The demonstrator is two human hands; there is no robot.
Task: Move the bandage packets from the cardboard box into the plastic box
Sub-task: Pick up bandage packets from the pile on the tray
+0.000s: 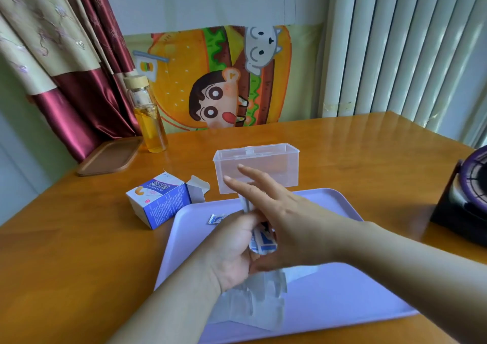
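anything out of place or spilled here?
One loose bandage packet lies on the lavender tray, apart from the bundle of packets gripped in the left hand. The cardboard box lies tipped on its side, flap open. Crumpled clear wrapping lies on the tray.

This looks like a room in a home. Far to the left of the left hand point(232, 246) hangs a satin curtain point(66, 67) in maroon and flowered beige. Straight ahead beyond both hands, a cartoon burger cloth point(218, 80) covers the foot of the pale wall point(184, 1). Up and to the right of the right hand point(284, 212) stand white vertical slats point(395, 40). The glossy orange wooden bench point(79, 238) carries a cork-stoppered glass bottle point(150, 122) of yellow liquid, up-left of the hands.
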